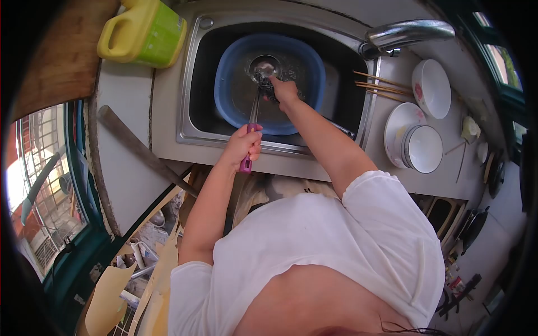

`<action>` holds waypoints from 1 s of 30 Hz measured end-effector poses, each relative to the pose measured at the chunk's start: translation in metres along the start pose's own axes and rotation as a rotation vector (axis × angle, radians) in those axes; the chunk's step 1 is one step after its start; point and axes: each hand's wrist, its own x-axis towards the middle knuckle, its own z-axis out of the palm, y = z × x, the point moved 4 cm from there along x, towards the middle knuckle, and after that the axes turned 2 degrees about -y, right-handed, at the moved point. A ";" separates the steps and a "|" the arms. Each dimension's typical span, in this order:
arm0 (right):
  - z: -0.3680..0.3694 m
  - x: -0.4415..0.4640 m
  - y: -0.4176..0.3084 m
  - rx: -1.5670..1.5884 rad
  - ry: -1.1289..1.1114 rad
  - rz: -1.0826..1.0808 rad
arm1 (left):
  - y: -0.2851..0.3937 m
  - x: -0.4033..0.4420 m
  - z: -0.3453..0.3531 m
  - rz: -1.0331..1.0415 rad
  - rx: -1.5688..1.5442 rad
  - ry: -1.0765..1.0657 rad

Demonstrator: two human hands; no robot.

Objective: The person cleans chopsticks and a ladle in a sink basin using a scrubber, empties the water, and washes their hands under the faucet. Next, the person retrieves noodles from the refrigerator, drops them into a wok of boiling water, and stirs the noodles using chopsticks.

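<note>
My left hand [243, 147] is wrapped round the purple handle of a metal ladle [255, 106]. The ladle's round bowl points away from me, over a blue plastic basin [224, 106] with water in it. My right hand [286, 93] is closed on a dark, curly steel wool scrubber [267, 88], pressed against the ladle where bowl and shaft meet. Part of the scrubber is hidden under my fingers. The basin stands in a dark sink [202, 73] with a metal rim.
A yellow-green jug [144, 33] stands left of the sink. At the right are a faucet [409, 35], chopsticks [384, 87], a flowered bowl [431, 89], a plate [395, 117] and stacked bowls [425, 149]. Another long handle [343, 126] leans at the sink's near right edge.
</note>
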 end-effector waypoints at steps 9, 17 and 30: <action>0.003 -0.076 -0.103 -1.074 -0.417 -1.182 | 0.020 -0.004 -0.025 -0.051 0.102 0.049; 0.051 -0.034 -0.071 -2.021 -1.038 -1.273 | 0.026 -0.029 -0.003 -0.132 0.569 0.016; 0.060 -0.026 -0.037 -1.788 -0.709 -1.164 | 0.009 -0.033 -0.018 -0.136 0.415 0.027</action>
